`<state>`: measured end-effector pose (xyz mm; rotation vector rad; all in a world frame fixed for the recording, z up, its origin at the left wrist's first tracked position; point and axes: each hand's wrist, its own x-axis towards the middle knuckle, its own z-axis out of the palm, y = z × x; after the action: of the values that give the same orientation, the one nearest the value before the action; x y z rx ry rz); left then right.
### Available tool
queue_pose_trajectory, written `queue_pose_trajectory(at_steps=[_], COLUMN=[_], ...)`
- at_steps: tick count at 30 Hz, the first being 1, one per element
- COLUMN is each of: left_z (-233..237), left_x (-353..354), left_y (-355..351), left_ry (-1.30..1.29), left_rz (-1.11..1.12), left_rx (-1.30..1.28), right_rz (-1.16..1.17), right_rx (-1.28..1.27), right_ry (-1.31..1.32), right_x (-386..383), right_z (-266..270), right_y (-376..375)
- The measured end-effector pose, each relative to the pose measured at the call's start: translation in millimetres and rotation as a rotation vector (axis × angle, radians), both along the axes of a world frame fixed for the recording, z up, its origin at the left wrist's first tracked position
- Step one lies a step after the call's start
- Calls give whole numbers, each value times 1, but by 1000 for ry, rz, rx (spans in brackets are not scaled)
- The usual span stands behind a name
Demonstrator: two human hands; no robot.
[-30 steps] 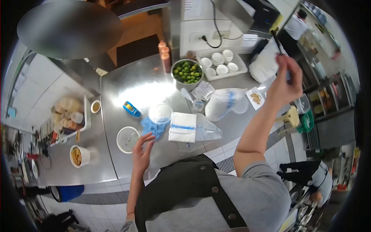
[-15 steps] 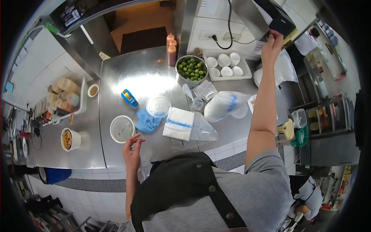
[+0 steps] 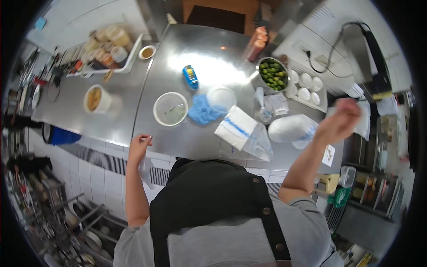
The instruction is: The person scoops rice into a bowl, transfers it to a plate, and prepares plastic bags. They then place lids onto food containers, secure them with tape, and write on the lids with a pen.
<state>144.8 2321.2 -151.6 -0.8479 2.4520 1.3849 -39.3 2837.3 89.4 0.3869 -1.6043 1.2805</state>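
Note:
My left hand (image 3: 139,146) is at the front edge of the steel counter with its fingers curled. A clear plastic bag (image 3: 146,171) hangs beneath it, apparently gripped in the fingers. Beyond it stands a round translucent tub (image 3: 171,109) with something greenish inside. A blue cloth (image 3: 205,110) and a clear round lid (image 3: 222,98) lie beside the tub. Motion smears my right hand (image 3: 341,119), raised at the counter's right end near a white bag (image 3: 362,119); its fingers cannot be made out. A pack of white plastic bags (image 3: 238,128) lies between my hands.
A bowl of green citrus fruit (image 3: 273,75) stands by a basket (image 3: 324,100) of white cups. Orange bottles (image 3: 256,46) are behind. A blue tape dispenser (image 3: 190,77), a white food tub (image 3: 98,99) and a bin of bottles (image 3: 135,55) are further left.
My right hand has come down and away from the black device on the wall. My left hand has drawn back from the tub toward the counter edge. The view has turned left.

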Motion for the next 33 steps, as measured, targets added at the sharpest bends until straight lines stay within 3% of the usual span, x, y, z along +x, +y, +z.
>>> queue_pose_trajectory(at_steps=[1, 2, 4, 5, 8, 11, 13, 16, 19, 21, 23, 28, 30, 33], left_z=[-7, -14, -30, -32, -61, -41, -38, -38, -47, -20, -16, -35, -30, -28], left_x=[0, -1, -5, -11, -31, -48, -57, -62, -63, -66, -67, -73, -69, -56], left_y=[-24, -47, -93, -111, -181, -208, -228, -255, -277, -268, -272, -287, -270, -237], left_ry=[-72, -142, -83, -40, 82, 269, 437, 434, 442, 429, 439, 494, 432, 383], left_rz=[15, 30, 116, 212, 430, 672, 807, 746, 686, 781, 825, 741, 728, 713], left_rx=[-6, -11, 105, 187, 243, 257, 361, 431, 704, 635, 552, 365, 431, 565], right_rz=[14, 126, 352, 456, 438, 297, 293, 254, 203, 201, 228, 481, 589, 965], right_rx=[187, 418, 713, 863, 1022, 1099, 1043, 943, 756, 563, 330, 86, 103, 39], right_ry=[-6, -198, -557, -599, -656, -675, -713, -747, -801, -864, -939, -827, -795, -885], right_x=[-3, 4, 5, -2, -10, -7, -3, 6, -5, -15, -19, -6, 4, 26], right_z=[-30, -48, -92, -131, -241, -278, -281, -264, -259, -255, -217, -135, -125, -134], right_y=[-24, -63, -126, -137, -147, -152, -154, -163, -156, -158, -172, -265, -313, -387])
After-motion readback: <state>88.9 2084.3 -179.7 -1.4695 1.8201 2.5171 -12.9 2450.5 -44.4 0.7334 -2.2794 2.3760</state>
